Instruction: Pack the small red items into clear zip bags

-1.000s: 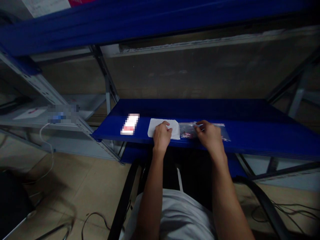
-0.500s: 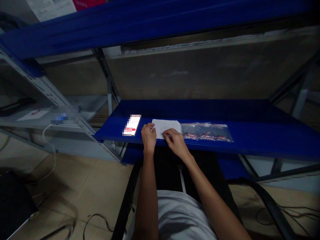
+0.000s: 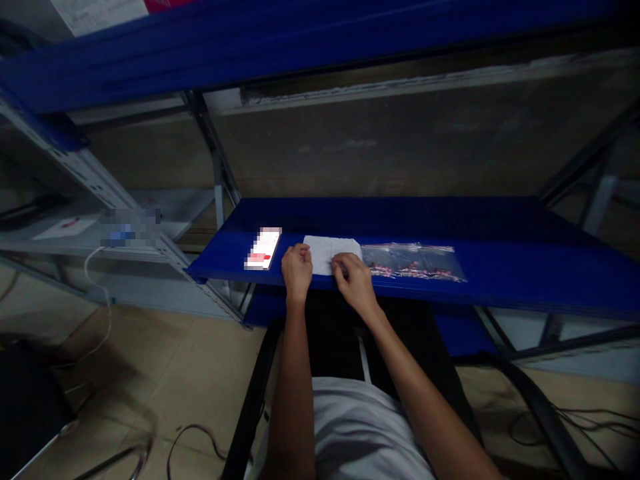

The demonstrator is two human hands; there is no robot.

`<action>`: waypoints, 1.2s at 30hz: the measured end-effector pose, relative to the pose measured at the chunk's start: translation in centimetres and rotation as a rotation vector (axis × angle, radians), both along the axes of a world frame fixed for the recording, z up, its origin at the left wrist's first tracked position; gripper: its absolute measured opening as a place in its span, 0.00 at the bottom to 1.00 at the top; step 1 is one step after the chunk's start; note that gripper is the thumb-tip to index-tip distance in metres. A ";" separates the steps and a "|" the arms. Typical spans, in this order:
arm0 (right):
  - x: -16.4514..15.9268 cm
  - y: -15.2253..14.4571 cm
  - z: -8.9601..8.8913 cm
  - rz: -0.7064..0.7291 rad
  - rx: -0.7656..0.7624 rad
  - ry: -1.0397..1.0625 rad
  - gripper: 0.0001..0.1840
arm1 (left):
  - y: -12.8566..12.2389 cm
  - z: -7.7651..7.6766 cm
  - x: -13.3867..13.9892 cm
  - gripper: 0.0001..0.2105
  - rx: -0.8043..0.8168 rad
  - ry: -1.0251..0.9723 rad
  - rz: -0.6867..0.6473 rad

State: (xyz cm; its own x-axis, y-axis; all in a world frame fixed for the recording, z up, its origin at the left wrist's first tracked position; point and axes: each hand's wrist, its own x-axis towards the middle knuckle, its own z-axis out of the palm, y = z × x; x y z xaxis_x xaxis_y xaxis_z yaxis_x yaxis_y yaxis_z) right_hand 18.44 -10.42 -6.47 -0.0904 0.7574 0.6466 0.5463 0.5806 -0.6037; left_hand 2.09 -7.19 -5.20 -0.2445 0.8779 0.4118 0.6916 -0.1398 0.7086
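Observation:
A white sheet (image 3: pixel 320 256), of paper or cloth, lies flat on the blue shelf (image 3: pixel 525 267) in front of me. My left hand (image 3: pixel 297 270) rests at its left edge, fingers curled in; whatever they may hold is hidden. Over the sheet's right part is my right hand (image 3: pixel 355 280), thumb and fingertips bent together and touching down near the surface. Anything between those fingertips is too small to make out. Just right of the sheet lie several clear zip bags (image 3: pixel 413 261) with small pinkish-red pieces along their lower edges.
Left of my left hand lies a phone (image 3: pixel 265 249) with a lit screen, partly blurred out. A metal upright (image 3: pixel 125 193) stands at the shelf's left end, with a grey shelf (image 3: pixel 187 207) beyond it. A blue beam (image 3: pixel 310 50) crosses overhead. Chair armrests flank me.
My right hand has slid a little to the right across the white sheet, its wrist turning slightly. My left hand has stayed at the sheet's left edge.

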 end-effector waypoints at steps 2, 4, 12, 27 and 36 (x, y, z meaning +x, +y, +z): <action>0.0 0.1 -0.1 -0.003 0.005 0.001 0.11 | 0.1 0.1 -0.1 0.08 0.017 -0.072 0.024; 0.0 0.1 -0.1 -0.005 -0.004 -0.008 0.11 | 0.1 0.1 -0.3 0.07 0.034 -0.153 0.046; -0.1 0.2 -0.8 0.019 -0.023 -0.128 0.20 | 0.2 -0.1 -1.0 0.08 0.009 -0.223 0.019; 0.0 0.2 -0.7 0.046 -0.053 -0.109 0.20 | -0.1 -0.3 -0.9 0.12 0.008 0.009 -0.052; -0.2 0.0 -0.9 0.032 -0.017 -0.127 0.18 | -0.3 0.0 -0.8 0.11 0.013 0.019 -0.011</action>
